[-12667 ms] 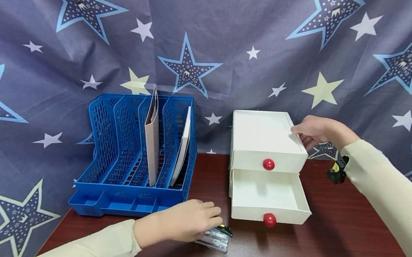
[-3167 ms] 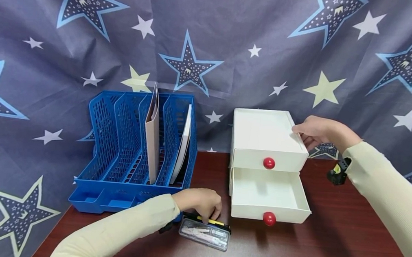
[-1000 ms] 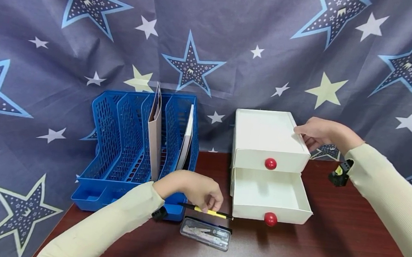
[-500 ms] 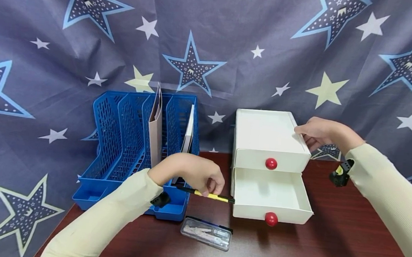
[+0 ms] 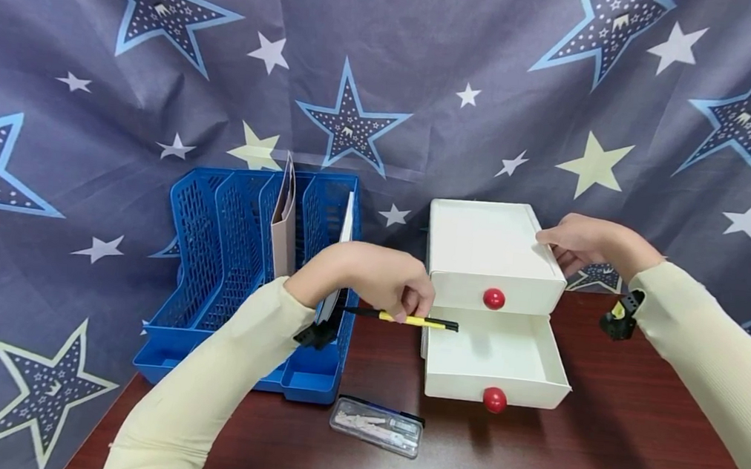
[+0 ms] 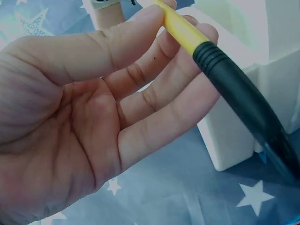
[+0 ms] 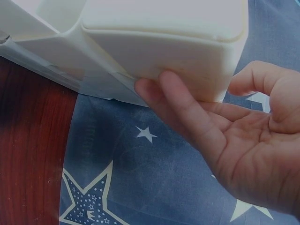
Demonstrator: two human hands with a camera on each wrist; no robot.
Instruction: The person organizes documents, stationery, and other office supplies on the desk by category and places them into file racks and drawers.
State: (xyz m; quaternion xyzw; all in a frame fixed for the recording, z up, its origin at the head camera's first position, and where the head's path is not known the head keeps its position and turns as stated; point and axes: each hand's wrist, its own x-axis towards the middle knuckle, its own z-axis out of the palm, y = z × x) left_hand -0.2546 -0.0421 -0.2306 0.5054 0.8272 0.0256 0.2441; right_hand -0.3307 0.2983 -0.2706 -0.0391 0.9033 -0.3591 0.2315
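The slim yellow-and-black pen (image 5: 424, 321), pinched mid-barrel by the left hand (image 5: 388, 279), reaches over the left edge of the pulled-out white plastic drawer (image 5: 459, 387). It looks light, stiff and smooth; the yellow middle seems the best hold. Room opens at four o'clock; a blue perforated plastic rack (image 5: 197, 237) stands toward nine. The right hand's (image 5: 572, 242) extended fingers touch the white boxy plastic cabinet (image 5: 489, 237) at its three o'clock side.

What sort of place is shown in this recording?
Probably a desk or tabletop workspace, though which kind of room I can't tell. A blue file organizer and a white drawer unit stand on a dark red wood-look tabletop, with star-printed cloth hanging behind.
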